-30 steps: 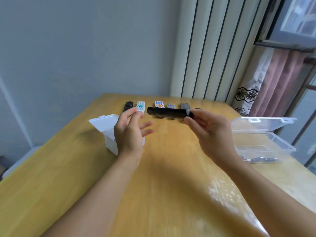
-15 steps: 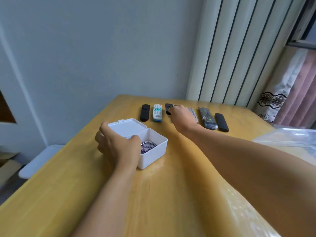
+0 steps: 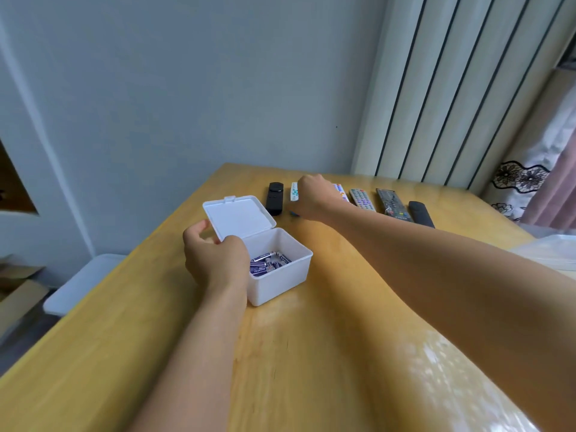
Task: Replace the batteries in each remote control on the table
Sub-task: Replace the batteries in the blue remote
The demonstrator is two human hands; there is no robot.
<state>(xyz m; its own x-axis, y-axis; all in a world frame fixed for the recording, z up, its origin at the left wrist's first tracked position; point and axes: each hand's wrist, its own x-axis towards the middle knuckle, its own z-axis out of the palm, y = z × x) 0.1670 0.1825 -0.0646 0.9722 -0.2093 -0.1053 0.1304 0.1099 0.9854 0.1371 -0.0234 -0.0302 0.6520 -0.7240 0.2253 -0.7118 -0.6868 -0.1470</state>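
A: What changed? The long black remote we held aloft is gone from our right hand (image 3: pixel 311 194), now curled over the remote row (image 3: pixel 358 199), grip hidden.

B: One remote done, we judge; our left hand (image 3: pixel 215 260) grips the open white plastic box (image 3: pixel 280 285) of purple batteries (image 3: pixel 268 264).

Both forearms are bare from the near edge of the picture to the wrists, with no sleeve, watch, ring or glove showing on the left hand (image 3: pixel 215 260) or on the right hand (image 3: pixel 312 196), whose fingers are hidden.
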